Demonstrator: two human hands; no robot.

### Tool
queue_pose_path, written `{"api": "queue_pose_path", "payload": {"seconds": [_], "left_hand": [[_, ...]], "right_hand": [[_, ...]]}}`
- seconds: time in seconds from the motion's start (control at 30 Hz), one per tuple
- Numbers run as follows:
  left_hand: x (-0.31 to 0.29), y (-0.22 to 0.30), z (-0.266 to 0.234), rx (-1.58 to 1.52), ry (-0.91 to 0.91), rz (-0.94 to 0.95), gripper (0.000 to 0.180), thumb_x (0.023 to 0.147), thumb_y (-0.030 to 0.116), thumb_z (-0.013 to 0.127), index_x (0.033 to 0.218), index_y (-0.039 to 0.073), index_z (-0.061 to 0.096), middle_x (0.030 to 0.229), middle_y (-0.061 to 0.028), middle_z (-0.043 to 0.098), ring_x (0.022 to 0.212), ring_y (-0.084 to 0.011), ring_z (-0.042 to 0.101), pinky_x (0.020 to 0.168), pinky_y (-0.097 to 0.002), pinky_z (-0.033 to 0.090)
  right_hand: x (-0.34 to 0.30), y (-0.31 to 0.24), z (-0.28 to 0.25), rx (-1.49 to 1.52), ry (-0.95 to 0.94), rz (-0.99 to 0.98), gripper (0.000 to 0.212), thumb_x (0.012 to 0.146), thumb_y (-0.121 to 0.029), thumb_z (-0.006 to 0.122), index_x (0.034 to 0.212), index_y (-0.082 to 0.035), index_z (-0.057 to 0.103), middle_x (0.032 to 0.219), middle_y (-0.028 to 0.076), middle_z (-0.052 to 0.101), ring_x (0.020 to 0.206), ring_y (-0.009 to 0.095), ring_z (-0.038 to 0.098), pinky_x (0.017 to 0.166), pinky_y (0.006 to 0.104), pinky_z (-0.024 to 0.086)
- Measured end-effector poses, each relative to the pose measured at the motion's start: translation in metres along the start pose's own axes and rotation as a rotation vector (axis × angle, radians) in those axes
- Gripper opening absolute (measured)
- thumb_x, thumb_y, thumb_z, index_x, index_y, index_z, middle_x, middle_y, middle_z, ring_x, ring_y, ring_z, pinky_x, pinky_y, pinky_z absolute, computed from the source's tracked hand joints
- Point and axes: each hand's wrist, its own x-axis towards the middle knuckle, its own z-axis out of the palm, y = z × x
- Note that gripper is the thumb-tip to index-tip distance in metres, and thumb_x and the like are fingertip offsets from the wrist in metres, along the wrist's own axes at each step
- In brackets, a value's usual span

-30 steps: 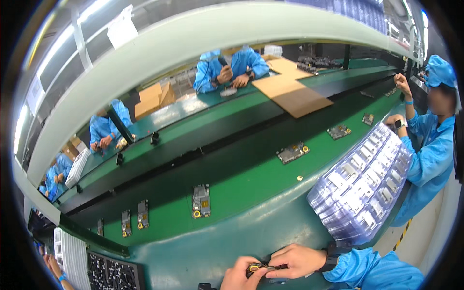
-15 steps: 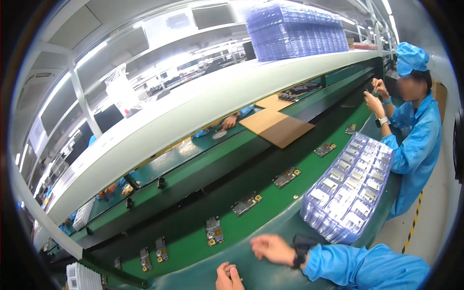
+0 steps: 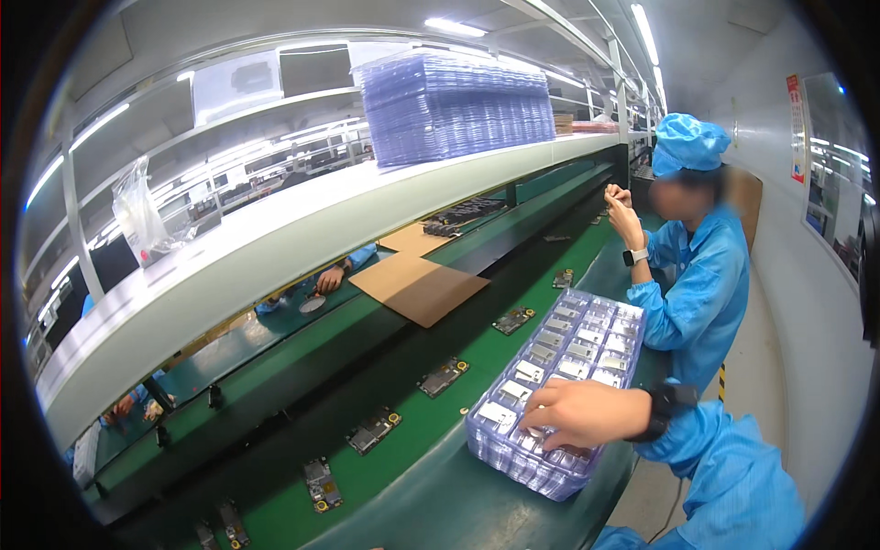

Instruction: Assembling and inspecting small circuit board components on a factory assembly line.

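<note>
My right hand point(image 3: 587, 412), with a black band on its wrist, is over the near end of a clear plastic blister tray point(image 3: 527, 477). Its fingers bend down to the compartments, tips apart, and nothing shows lifted between them. Small white-and-silver flat parts point(image 3: 496, 414) lie in rows in the tray, which tops a stack of similar trays. The hand covers some of the near compartments. My left hand is out of view.
Several circuit boards point(image 3: 374, 431) lie in a line on the green conveyor belt point(image 3: 412, 431). Brown cardboard point(image 3: 422, 289) rests beyond it. A white shelf point(image 3: 275, 220) bears stacked clear trays point(image 3: 458, 105). A co-worker in blue point(image 3: 701, 266) sits at the right, hands raised.
My right hand has moved from the bench edge onto the blister tray. My left hand has left the view. The view has swung to the right.
</note>
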Motion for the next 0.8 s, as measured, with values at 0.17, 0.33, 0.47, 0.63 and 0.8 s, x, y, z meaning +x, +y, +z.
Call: {"api": "queue_pose_path", "payload": {"seconds": [0.17,0.33,0.47,0.63,0.8], "left_hand": [[0.004,0.001,0.004,-0.029,0.011,-0.01,0.032,0.099,0.028,0.056,0.113,0.001,0.063,0.104,-0.0187,0.063,0.094,-0.0361,0.06,0.085,-0.0444,0.048],[0.005,-0.03,0.024,-0.124,0.042,0.045,0.032,0.099,0.028,0.056,0.113,0.0,0.063,0.103,-0.019,0.063,0.089,-0.0344,0.062,0.081,-0.0422,0.05],[0.002,-0.022,0.016,-0.133,0.014,0.027,0.034,0.097,0.028,0.06,0.115,-0.001,0.062,0.102,-0.0177,0.063,0.083,-0.0296,0.062,0.077,-0.0401,0.052],[-0.002,-0.037,0.027,-0.383,-0.052,-0.035,0.033,0.097,0.03,0.061,0.117,0.003,0.063,0.099,-0.0128,0.065,0.081,-0.0234,0.062,0.07,-0.0357,0.053],[-0.011,0.017,0.036,-1.171,-0.144,-0.324,0.031,0.102,0.035,0.051,0.097,0.007,0.063,0.073,-0.0031,0.057,0.059,-0.0152,0.054,0.051,-0.0279,0.043]], "right_hand": [[0.032,0.031,-0.006,0.176,-0.103,-0.104,0.031,0.086,-0.014,0.07,0.115,-0.005,0.065,0.108,0.012,0.064,0.107,0.033,0.058,0.092,0.0406,0.048],[0.079,0.07,0.03,0.243,-0.166,-0.248,0.028,0.076,-0.013,0.073,0.1,0.001,0.066,0.1,0.014,0.064,0.101,0.036,0.059,0.087,0.0427,0.049],[0.091,0.058,0.006,0.234,-0.214,-0.231,0.027,0.076,-0.011,0.071,0.099,0.002,0.066,0.097,0.014,0.064,0.095,0.036,0.061,0.084,0.0428,0.05],[0.045,-0.039,0.009,0.528,0.266,-0.272,0.011,0.078,-0.01,0.069,0.085,-0.007,0.062,0.084,0.01,0.057,0.085,0.029,0.059,0.076,0.0417,0.05],[0.041,-0.143,0.116,0.929,0.204,-0.25,0.015,0.093,-0.015,0.065,0.102,-0.004,0.062,0.094,0.013,0.063,0.088,0.03,0.064,0.076,0.0378,0.053]]}}
